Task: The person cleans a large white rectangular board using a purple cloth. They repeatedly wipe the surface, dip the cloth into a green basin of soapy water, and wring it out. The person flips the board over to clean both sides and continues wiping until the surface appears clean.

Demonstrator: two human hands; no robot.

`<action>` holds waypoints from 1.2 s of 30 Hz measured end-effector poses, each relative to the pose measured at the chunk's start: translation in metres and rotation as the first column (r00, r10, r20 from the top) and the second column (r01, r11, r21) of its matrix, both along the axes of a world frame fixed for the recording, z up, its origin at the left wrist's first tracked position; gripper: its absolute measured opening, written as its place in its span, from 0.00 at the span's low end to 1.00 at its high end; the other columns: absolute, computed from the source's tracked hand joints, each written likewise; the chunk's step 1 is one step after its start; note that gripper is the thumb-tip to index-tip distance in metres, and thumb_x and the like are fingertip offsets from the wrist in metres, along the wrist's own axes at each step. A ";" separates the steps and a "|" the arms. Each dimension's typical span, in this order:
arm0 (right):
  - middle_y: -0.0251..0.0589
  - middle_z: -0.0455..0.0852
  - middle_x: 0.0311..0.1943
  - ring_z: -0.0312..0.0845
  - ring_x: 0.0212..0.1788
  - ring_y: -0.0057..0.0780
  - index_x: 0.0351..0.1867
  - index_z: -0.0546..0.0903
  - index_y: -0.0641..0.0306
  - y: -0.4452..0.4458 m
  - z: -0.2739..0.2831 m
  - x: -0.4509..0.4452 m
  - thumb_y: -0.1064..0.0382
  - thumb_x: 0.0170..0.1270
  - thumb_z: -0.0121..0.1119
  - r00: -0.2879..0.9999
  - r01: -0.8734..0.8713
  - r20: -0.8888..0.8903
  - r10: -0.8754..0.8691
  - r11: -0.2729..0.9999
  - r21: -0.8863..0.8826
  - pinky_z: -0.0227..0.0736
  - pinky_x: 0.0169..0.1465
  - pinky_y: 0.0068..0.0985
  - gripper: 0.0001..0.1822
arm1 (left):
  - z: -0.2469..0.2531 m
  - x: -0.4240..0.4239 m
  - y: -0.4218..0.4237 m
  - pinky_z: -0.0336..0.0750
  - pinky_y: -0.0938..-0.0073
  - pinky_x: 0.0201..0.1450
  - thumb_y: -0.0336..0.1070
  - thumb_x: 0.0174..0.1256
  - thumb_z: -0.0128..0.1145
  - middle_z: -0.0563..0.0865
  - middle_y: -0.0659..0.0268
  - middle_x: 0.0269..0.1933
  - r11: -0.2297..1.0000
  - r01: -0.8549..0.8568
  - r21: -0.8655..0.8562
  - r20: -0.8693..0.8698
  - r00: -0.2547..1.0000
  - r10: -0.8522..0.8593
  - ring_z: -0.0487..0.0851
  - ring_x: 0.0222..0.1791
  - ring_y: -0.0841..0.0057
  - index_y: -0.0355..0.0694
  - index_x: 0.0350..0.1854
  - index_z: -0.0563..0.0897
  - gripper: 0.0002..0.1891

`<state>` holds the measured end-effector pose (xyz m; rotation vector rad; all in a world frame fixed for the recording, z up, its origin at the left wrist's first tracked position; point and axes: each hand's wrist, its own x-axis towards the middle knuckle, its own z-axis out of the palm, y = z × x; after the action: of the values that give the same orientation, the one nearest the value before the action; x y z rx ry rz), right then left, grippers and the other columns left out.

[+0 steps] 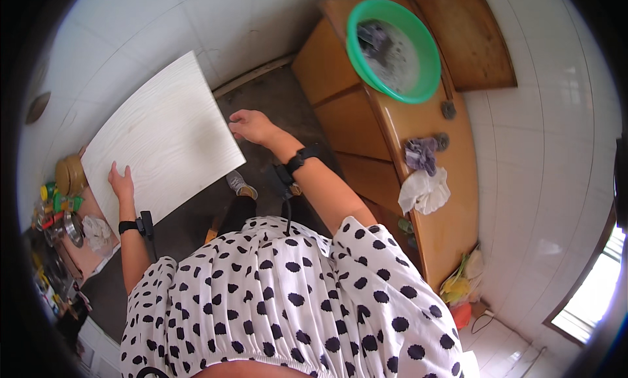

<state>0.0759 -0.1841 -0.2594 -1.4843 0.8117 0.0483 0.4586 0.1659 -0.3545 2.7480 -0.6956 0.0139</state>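
A white wood-grain panel (162, 118) with a greyish smudge near its right side stands before me, tilted in view. My left hand (121, 182) is over its left part, fingers apart and pointing away from me; whether the palm presses on it is unclear. Beside the right edge is my right hand (252, 127), fingers bent with their tips at that edge. I cannot tell whether they grip it. Both wrists wear black straps with small devices.
A wooden cabinet (441, 231) at right bears a green basin (431, 66) of sudsy water and cloth, a purple rag (421, 155), a white cloth (426, 190) and scouring pads (448, 109). Jars (69, 176) and a metal bowl (73, 230) crowd a pink counter (91, 201) at left.
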 end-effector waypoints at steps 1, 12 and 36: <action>0.43 0.88 0.37 0.85 0.38 0.27 0.55 0.79 0.66 -0.008 0.001 -0.020 0.56 0.61 0.62 0.999 0.032 0.016 -0.031 0.998 -0.056 0.77 0.45 0.24 0.23 | 0.010 -0.010 -0.025 0.62 0.60 0.69 0.42 0.62 0.63 0.72 0.48 0.64 0.998 0.066 -0.005 -0.016 0.998 -0.066 0.66 0.67 0.54 0.41 0.67 0.69 0.31; 0.44 0.86 0.28 0.84 0.33 0.43 0.42 0.81 0.64 -0.065 0.075 -0.334 0.66 0.55 0.64 0.523 0.502 0.023 -0.852 0.287 -0.816 0.78 0.40 0.33 0.13 | 0.080 -0.159 -0.185 0.66 0.63 0.66 0.34 0.63 0.61 0.73 0.51 0.62 0.835 0.538 -0.116 -0.184 0.814 -0.550 0.70 0.65 0.56 0.42 0.58 0.78 0.20; 0.62 0.73 0.60 0.68 0.62 0.56 0.58 0.74 0.65 -0.019 0.090 -0.484 0.60 0.50 0.62 0.022 0.188 -0.457 -0.889 0.453 -0.871 0.70 0.58 0.47 0.30 | 0.192 -0.358 -0.347 0.72 0.64 0.60 0.30 0.59 0.62 0.70 0.54 0.64 0.430 0.807 -0.405 -0.328 0.311 -0.892 0.77 0.58 0.58 0.40 0.54 0.79 0.18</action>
<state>-0.4078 -0.2029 -0.1691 -1.4411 2.7276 -0.0266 0.1009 -0.1808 -0.1622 1.7060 -1.7832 -0.8191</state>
